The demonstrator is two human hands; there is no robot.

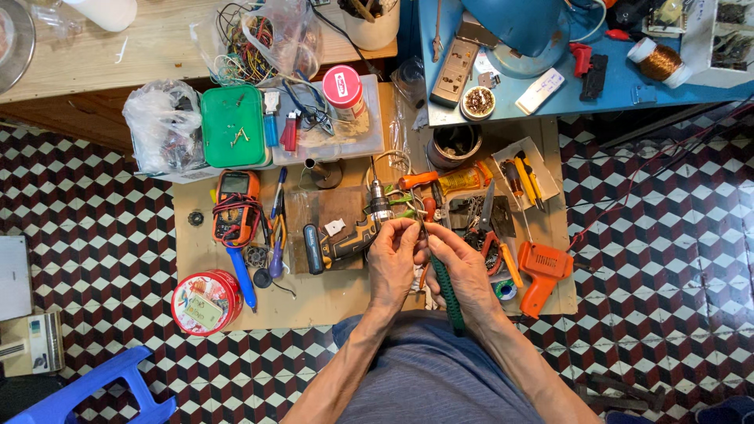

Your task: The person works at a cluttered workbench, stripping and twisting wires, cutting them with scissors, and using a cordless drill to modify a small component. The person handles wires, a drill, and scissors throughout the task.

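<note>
Near the tabletop's (314, 302) front edge, left hand (391, 263) and right hand (463, 271) pinch thin stiff wire ends (415, 228); right also grasps a green-handled tool (449, 294) beside a yellow-black cordless drill (353, 235). Wires look light, springy; grip near tips

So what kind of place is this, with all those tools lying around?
Probably a small electrical repair workshop: a multimeter, a cordless drill and an orange glue gun crowd the low wooden bench.

A dark green-handled tool (448, 289) stood slanted just in front of the cordless drill (353, 235), its handle end toward the person. Its thin metal tip pointed toward the drill's chuck.
</note>
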